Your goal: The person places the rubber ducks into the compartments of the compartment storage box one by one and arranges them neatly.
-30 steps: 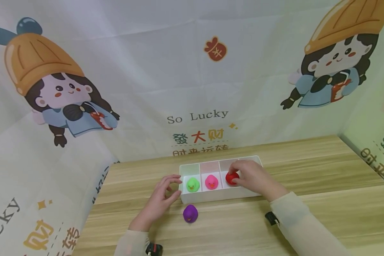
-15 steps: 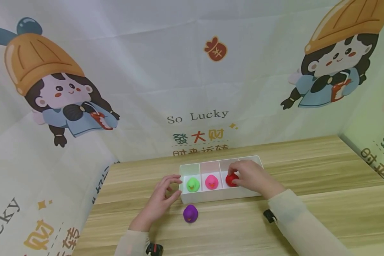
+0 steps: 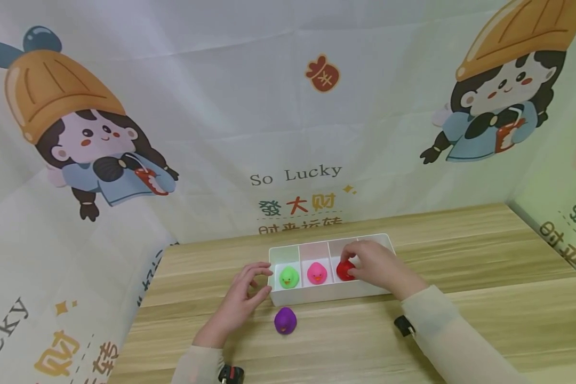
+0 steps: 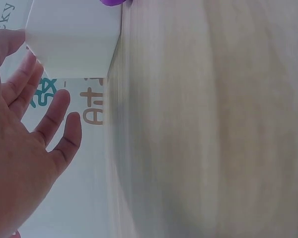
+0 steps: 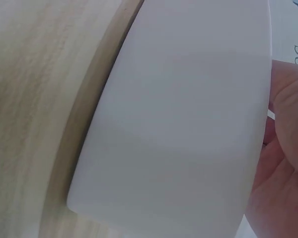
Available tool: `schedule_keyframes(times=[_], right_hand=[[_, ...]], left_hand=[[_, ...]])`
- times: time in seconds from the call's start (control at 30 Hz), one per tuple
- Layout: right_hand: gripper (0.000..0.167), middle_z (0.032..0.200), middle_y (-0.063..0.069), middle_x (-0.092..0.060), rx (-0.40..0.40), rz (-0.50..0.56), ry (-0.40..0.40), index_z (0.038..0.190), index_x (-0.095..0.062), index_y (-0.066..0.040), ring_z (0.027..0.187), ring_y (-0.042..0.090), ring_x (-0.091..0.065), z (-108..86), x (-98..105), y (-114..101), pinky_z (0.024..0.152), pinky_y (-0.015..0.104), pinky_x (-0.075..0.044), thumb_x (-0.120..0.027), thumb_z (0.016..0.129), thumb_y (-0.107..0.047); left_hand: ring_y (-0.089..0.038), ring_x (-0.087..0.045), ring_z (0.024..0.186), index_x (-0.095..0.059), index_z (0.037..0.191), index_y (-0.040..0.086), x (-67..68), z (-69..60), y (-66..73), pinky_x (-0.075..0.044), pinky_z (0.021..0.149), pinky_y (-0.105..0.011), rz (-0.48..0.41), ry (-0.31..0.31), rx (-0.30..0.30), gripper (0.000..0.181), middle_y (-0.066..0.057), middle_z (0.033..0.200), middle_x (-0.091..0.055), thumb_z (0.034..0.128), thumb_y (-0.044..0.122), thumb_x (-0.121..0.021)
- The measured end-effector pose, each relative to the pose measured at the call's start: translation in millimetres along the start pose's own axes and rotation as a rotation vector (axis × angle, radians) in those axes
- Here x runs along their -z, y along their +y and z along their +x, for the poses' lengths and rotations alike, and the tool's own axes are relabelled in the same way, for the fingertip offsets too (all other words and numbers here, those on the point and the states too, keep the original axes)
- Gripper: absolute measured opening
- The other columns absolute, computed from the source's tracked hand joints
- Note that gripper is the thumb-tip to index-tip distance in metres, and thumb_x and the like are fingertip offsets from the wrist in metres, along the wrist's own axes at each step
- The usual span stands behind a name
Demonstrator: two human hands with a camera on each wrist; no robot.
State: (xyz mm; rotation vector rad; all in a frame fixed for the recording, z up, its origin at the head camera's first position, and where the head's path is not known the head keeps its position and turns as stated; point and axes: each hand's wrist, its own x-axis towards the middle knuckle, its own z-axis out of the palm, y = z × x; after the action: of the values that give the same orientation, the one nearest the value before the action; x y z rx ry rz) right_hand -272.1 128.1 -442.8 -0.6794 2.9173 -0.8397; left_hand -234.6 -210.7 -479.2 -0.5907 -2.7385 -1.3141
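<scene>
My right grip (image 3: 376,265) pinches the red duck (image 3: 344,270) inside the tray (image 3: 317,294), lower centre of the head frame. Presumably light, squeezable: hold sides gently. My left grip (image 3: 244,292), loosely spread, holds nothing.

You face a pale cloth backdrop (image 3: 240,106) bearing the dark lettering "So Lucky" (image 3: 295,175). Left of that lettering, and higher, you have a printed cartoon figure (image 3: 101,133) in an orange hat and blue top; a similar printed figure in matching clothes (image 3: 513,85) is right of it. Above the lettering you see a red pouch print (image 3: 322,73); beneath it, coloured Chinese characters (image 3: 296,205), then your wood-grain table (image 3: 485,256).
</scene>
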Motion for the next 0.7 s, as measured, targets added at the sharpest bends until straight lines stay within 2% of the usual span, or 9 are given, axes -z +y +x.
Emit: schedule_keyframes(times=[0.23, 0.47, 0.7], right_hand=[[0.028, 0.110, 0.005, -0.075, 0.040, 0.012, 0.110, 0.113, -0.072, -0.011, 0.105, 0.027, -0.067, -5.2, -0.7, 3.4, 0.094, 0.045, -0.057, -0.081, 0.087, -0.007], [0.027, 0.110, 0.006, -0.076, 0.119, 0.036, 0.171, 0.113, -0.072, -0.009, 0.103, 0.027, -0.067, -12.2, -1.0, 6.4, 0.094, 0.047, -0.056, -0.079, 0.087, -0.004], [0.024, 0.108, 0.006, -0.075, 0.130, 0.039, 0.204, 0.110, -0.072, -0.009, 0.100, 0.026, -0.067, -16.5, -1.7, 4.2, 0.092, 0.045, -0.056, -0.080, 0.087, -0.006]], left_hand=[[-0.027, -0.053, 0.108, -0.063, 0.126, 0.007, 0.1, 0.2, -1.0, -0.050, 0.085, -0.037, 0.007, 0.000, 0.001, 0.028, -0.005, 0.150, -0.052, 0.0987, 0.013, -0.069], [-0.029, -0.053, 0.109, -0.063, 0.125, 0.007, -0.6, 0.7, -0.7, -0.050, 0.086, -0.039, 0.007, -0.001, 0.004, 0.028, -0.005, 0.151, -0.052, 0.0982, 0.011, -0.069], [-0.031, -0.054, 0.109, -0.064, 0.125, 0.006, -0.4, 0.7, 0.6, -0.050, 0.085, -0.039, 0.013, 0.005, 0.004, 0.028, -0.006, 0.150, -0.052, 0.0978, 0.010, -0.069]])
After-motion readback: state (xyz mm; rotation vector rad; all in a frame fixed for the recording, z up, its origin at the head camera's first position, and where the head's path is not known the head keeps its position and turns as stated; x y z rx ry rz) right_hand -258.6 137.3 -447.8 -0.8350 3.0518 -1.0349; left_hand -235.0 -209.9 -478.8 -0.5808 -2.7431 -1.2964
